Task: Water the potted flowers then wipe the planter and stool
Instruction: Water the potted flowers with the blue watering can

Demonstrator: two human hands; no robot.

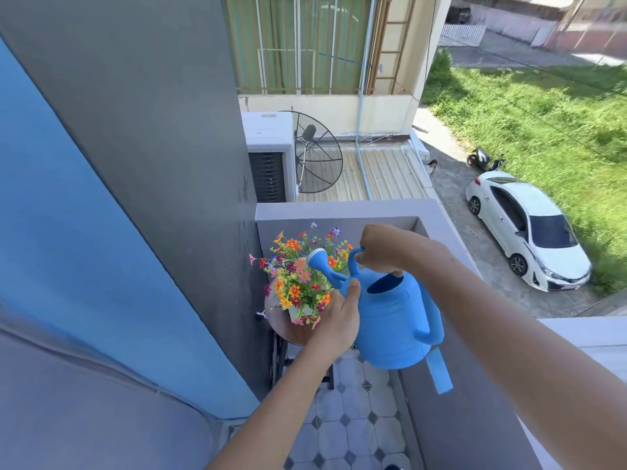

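A blue watering can [393, 320] hangs tilted over the flowers, its white-tipped rose [317, 257] pointing left into the blooms. My right hand [383, 249] grips the can's top handle. My left hand [339, 313] presses against the can's front side near the spout base. The potted flowers [298, 276], orange, pink, red and purple, stand in a white planter [300, 312] that is mostly hidden by blooms. The planter rests on a round brown stool [283, 325] in the balcony corner. A blue strip [439, 371] hangs from the can's rear handle.
A grey wall [152, 164] stands to the left, a grey parapet [339, 212] behind and to the right of the stool. The balcony floor [349, 418] has pale tiles. Beyond are an air-conditioner unit [269, 154], a satellite dish [315, 154] and, below, a white car [526, 228].
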